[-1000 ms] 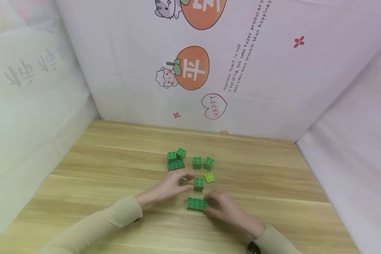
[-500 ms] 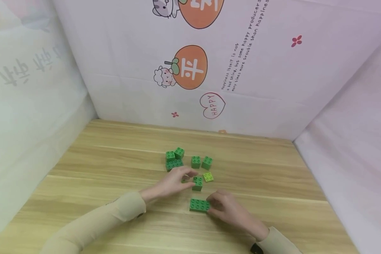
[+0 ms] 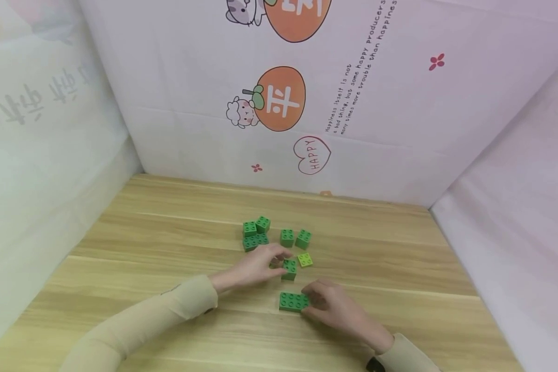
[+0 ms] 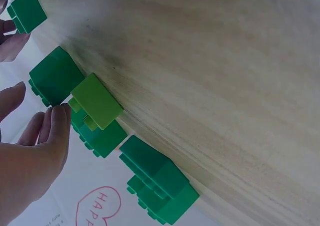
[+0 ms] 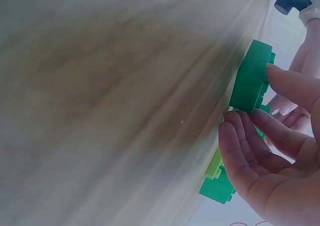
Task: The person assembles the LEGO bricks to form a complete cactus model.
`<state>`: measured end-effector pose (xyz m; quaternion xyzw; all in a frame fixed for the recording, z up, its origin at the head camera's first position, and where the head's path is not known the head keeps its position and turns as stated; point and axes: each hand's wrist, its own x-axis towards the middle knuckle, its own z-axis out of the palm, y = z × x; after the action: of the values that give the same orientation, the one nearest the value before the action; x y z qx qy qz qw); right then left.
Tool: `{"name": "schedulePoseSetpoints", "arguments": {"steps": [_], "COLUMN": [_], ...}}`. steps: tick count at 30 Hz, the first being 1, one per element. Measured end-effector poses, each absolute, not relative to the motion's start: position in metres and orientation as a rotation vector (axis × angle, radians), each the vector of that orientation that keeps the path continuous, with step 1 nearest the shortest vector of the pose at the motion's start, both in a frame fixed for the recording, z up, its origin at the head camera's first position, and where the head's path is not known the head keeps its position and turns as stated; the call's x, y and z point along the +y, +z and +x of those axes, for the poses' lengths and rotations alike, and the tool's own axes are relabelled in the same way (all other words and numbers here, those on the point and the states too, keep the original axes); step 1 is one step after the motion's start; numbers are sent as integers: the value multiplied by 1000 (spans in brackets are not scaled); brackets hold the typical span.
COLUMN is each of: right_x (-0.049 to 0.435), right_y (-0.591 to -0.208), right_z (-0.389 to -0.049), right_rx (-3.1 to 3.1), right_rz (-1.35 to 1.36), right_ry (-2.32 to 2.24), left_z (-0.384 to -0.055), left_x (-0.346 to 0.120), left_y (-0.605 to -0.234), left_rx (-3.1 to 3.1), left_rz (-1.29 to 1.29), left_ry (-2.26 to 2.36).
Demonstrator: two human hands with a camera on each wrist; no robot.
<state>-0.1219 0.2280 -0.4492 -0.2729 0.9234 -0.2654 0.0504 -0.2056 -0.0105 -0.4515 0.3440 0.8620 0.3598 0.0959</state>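
Observation:
My right hand [image 3: 335, 307] pinches the right end of a long green toy building brick [image 3: 290, 301], lying studs up on the table. In the right wrist view the thumb is on one long side of this long brick [image 5: 251, 78], fingertips at the other. Farther back, my left hand [image 3: 259, 264] hovers beside a square green brick [image 3: 290, 269], thumb and fingers loosely spread. In the left wrist view its fingertips are right at the square brick's [image 4: 56, 76] corner, the thumb apart. A lime-green brick [image 4: 97, 101] shows beyond those fingertips, mostly hidden by the hand in the head view.
A flat lime piece [image 3: 305, 259] lies behind the square brick. Beyond it stand two green bricks [image 3: 287, 237] [image 3: 303, 238]. Left of these, a dark green long brick [image 3: 256, 242] touches two small green ones [image 3: 249, 228]. White printed cloth [image 3: 372, 170] walls the wooden table [image 3: 167, 248].
The long brick has slid slightly right and nearer with my right hand. My left hand has shifted right, its thumb now overlapping the square brick's left edge.

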Motion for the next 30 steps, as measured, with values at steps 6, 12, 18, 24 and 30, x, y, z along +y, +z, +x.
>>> {"name": "schedulePoseSetpoints", "arguments": {"steps": [6, 12, 18, 24, 30], "right_x": [225, 223, 223, 223, 224], "right_y": [-450, -450, -451, -452, -452], "right_z": [-124, -124, -124, -124, -125], "right_rx": [2818, 2819, 2824, 2828, 2811], "right_rz": [-823, -855, -882, -899, -874], "right_ry": [-777, -772, -777, -773, -786], "left_z": [-207, -208, -208, -207, -206], "left_x": [-8, -6, -6, -7, -10], "left_y": [-452, -451, -449, -449, -452], "left_rx": [2574, 2585, 2597, 2596, 2583], "left_rz": [1060, 1047, 1057, 1073, 1109], "left_ry": [999, 967, 947, 954, 988]}}
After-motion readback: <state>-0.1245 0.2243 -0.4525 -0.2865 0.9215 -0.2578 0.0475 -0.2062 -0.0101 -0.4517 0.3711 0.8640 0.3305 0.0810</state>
